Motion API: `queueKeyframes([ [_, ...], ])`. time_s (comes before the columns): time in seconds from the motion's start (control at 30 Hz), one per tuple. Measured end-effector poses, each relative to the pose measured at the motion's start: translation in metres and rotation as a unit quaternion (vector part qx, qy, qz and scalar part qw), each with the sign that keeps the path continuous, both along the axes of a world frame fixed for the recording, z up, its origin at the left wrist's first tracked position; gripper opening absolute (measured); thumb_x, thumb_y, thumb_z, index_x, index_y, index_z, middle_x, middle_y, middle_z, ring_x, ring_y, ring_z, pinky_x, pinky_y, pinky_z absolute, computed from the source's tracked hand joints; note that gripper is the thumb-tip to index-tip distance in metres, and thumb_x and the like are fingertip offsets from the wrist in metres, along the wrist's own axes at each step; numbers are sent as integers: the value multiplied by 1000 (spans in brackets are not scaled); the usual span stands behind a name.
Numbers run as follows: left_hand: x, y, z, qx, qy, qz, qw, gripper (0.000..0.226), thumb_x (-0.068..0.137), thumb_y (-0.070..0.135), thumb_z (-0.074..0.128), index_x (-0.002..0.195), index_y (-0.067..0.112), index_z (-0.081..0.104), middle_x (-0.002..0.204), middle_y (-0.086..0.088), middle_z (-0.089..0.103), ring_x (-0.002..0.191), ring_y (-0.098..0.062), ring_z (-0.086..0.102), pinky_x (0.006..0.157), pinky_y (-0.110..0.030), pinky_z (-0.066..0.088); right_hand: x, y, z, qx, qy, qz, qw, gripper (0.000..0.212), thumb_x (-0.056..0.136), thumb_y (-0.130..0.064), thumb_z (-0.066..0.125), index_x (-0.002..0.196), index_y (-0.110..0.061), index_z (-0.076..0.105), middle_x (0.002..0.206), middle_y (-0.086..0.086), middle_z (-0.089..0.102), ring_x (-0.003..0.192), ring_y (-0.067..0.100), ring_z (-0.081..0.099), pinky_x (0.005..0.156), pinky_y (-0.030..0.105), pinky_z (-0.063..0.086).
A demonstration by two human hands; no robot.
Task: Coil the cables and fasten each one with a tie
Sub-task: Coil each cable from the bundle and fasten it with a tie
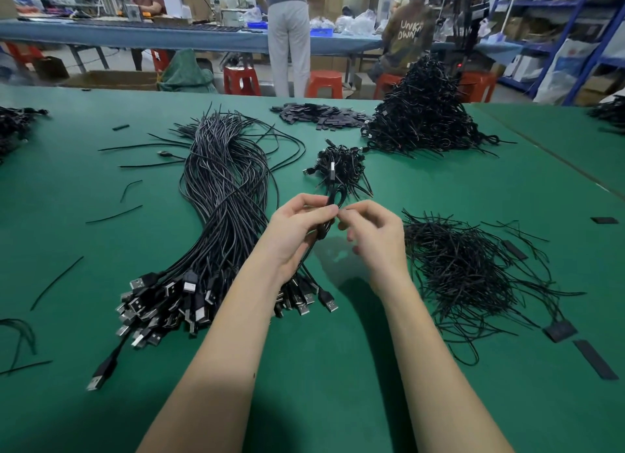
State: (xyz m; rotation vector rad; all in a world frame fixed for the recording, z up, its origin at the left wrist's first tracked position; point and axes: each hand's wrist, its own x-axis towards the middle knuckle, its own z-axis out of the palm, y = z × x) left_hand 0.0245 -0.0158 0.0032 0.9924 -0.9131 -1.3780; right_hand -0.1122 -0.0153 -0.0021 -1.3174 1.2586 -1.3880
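Head view: coiled cable (333,204) held up over the middle of the green counter (338,368), looped into a narrow hank, gripped in the left hand (297,231) with fingers curled round the coil's waist. Right hand (373,231) at 3 o'clock of the coil, thumb and forefinger pinching something thin right at the coil, likely a twist tie end, too small to tell for sure.

Step, as a judgement: coiling done for this cable, tie being wrapped or twisted. Next move calls for the left hand to keep the loops squeezed so they don't spring apart while the right twists the tie ends tight, then drop the hank on the small finished bundle pile (340,167) at 12 o'clock.

Outward: loose twist ties heap (470,270) at 3 to 4 o'clock, near the right wrist. Long sheaf of uncoiled USB cables (220,216) at 9 o'clock, plugs (189,300) fanned at 7 o'clock. Big mound of tied cables (422,118) at 1 o'clock. Flat black strips pile (321,114) at 12, far edge. Stray ties scattered at left on the counter.
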Motion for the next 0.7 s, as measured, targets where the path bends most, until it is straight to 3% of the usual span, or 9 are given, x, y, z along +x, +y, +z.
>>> queueKeyframes([
  [0.07, -2, 0, 0, -11, 4, -12, 1000, 15, 84, 3, 74, 92, 14, 68, 82, 0, 74, 73, -10, 68, 68, -19, 51, -3, -1, 6, 224, -279, 102, 928, 9, 79, -7, 66, 73, -13, 63, 60, -5, 57, 51, 8, 44, 38, 15, 28],
  [0.13, -4, 2, 1, -9, 10, -19, 1000, 15, 84, 3, 74, 93, 13, 68, 82, -2, 73, 71, -10, 69, 65, -18, 52, -7, 0, 6, 316, -416, 155, 839, 3, 73, -7, 67, 74, -8, 64, 65, -1, 56, 49, 6, 40, 33, 13, 22],
  [0.2, -4, 2, 2, 7, 22, -4, 1000, 14, 85, 4, 73, 92, 14, 67, 81, -4, 71, 66, -9, 66, 59, -17, 50, -9, 0, 3, 268, -328, 163, 891, 6, 79, -11, 70, 85, -12, 68, 73, -2, 63, 50, 6, 46, 36, 13, 28],
  [0.27, -4, 1, 4, 26, 42, 11, 999, 13, 87, 6, 72, 94, 14, 65, 78, -4, 69, 62, -9, 63, 54, -17, 48, -10, -1, 1, 109, -119, 113, 980, 12, 89, -16, 71, 100, -21, 69, 83, -8, 70, 55, 7, 55, 46, 15, 40],
  [0.3, -3, 1, 5, 35, 49, 15, 998, 13, 87, 6, 71, 95, 14, 65, 76, -3, 68, 60, -8, 62, 53, -17, 48, -12, 0, 0, 19, -11, 84, 996, 18, 89, -18, 73, 105, -25, 68, 87, -11, 71, 59, 5, 58, 53, 16, 45],
  [0.43, -4, 1, 7, 55, 44, 7, 997, 13, 88, 8, 71, 96, 15, 63, 72, 0, 67, 57, -7, 61, 52, -17, 48, -21, 0, -11, -181, 234, 33, 955, 27, 85, -25, 77, 107, -34, 65, 98, -20, 69, 73, 9, 65, 68, 23, 51],
  [0.6, -4, 0, 4, 53, 15, -9, 998, 12, 87, 9, 73, 93, 16, 66, 74, 1, 66, 57, -8, 58, 52, -16, 46, -19, -3, -11, -187, 237, -32, 953, 4, 89, -31, 76, 86, -28, 75, 84, -18, 73, 65, 6, 64, 63, 20, 49],
  [0.67, -5, 0, 3, 38, 19, -5, 999, 12, 86, 7, 73, 91, 16, 66, 76, 0, 67, 61, -8, 60, 55, -16, 47, -14, -5, -8, -34, 65, -2, 997, 9, 89, -23, 76, 79, -21, 76, 73, -9, 73, 56, 6, 58, 52, 15, 43],
  [0.7, -5, 0, 2, 28, 23, -6, 999, 13, 86, 6, 73, 91, 16, 66, 78, -1, 68, 63, -9, 61, 58, -16, 48, -10, -4, -3, 92, -100, 53, 989, 10, 87, -17, 75, 77, -16, 74, 69, -6, 70, 52, 5, 54, 45, 14, 38],
])
